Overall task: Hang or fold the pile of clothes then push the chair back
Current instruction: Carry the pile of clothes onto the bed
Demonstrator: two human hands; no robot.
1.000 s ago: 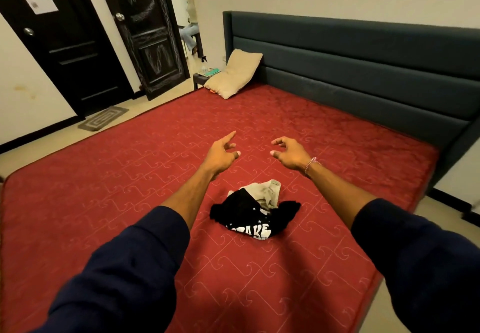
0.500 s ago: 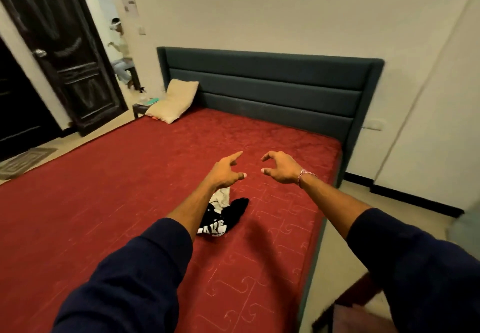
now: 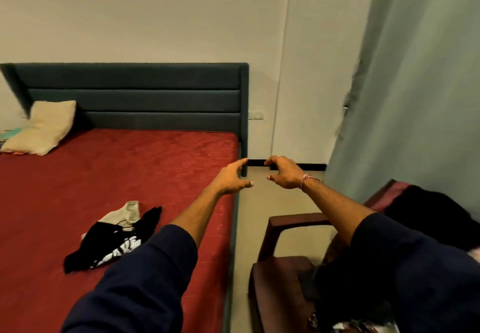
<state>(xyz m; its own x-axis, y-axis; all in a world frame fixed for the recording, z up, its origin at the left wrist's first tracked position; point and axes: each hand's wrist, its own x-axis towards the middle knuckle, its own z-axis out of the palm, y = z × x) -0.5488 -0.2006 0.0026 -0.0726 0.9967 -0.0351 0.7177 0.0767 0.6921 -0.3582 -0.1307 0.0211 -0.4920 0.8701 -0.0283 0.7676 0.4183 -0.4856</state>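
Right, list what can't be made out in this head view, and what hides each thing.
- Chair: seat and back mostly hidden by the right sleeve and dark clothes; bottom edge cuts it off.
- Black printed garment on the bed: lettering partly covered by the left sleeve.
- Pile on the chair: number of garments unclear.

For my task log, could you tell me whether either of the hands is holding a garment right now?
No, the left hand and right hand hover empty in the air.

Red bed (image 3: 117,176), beige walls (image 3: 155,15)
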